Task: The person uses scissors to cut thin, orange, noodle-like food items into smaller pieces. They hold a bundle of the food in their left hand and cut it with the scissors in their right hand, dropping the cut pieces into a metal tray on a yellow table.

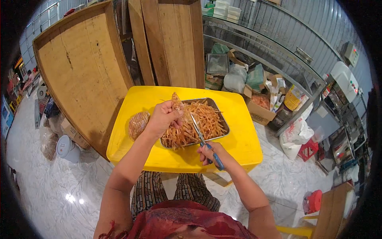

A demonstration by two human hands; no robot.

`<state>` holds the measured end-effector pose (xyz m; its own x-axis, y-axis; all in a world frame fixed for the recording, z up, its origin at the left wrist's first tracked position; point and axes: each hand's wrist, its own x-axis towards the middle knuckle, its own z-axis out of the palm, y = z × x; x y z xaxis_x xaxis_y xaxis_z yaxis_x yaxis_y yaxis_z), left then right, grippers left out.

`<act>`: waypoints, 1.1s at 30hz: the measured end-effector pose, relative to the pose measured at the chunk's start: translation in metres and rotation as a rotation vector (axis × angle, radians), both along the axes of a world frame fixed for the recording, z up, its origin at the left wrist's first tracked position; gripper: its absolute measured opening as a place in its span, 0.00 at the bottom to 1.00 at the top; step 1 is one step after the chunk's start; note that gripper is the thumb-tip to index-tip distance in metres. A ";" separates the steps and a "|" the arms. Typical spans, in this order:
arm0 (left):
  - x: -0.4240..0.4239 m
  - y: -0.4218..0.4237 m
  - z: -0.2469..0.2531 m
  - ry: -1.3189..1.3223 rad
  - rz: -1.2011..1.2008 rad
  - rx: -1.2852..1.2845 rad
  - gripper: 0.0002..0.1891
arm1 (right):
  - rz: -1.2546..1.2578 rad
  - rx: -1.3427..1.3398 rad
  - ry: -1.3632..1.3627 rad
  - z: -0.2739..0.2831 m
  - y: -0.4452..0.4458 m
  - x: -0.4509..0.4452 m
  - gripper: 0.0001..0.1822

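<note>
My left hand (167,118) pinches a thin, brownish dried sheet (178,103) above a metal tray (228,127). Blue-handled scissors (200,136) are in my right hand (212,154), their blades pointing up and left towards the sheet's lower right edge. Whether the blades touch the sheet is hard to tell. Cut orange-brown strips (206,115) heap in the tray and rise above its rim. Left of the tray, partly behind my left wrist, lies a rounded stack of similar dried sheets (138,124). All this rests on a yellow plastic table (241,149).
Large wooden trays (86,59) lean upright behind the table, at left and centre. A glass-topped metal shelf unit (262,38) stands at right, with a cardboard box (259,112) beneath it. A white sack (295,137) is on the floor. A white bucket (68,148) stands at left.
</note>
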<state>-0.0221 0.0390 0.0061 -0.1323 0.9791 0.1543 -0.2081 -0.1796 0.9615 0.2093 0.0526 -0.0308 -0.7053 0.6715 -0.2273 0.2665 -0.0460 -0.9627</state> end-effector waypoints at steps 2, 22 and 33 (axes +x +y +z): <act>0.001 -0.001 0.000 0.027 -0.041 0.004 0.08 | -0.022 0.006 0.004 0.001 -0.001 -0.001 0.21; 0.013 0.004 -0.006 -0.119 -0.050 -0.055 0.07 | -0.118 0.018 -0.033 -0.002 -0.003 0.002 0.16; 0.013 0.009 -0.003 -0.076 -0.033 0.022 0.07 | 0.095 -0.144 0.247 -0.012 0.001 0.013 0.29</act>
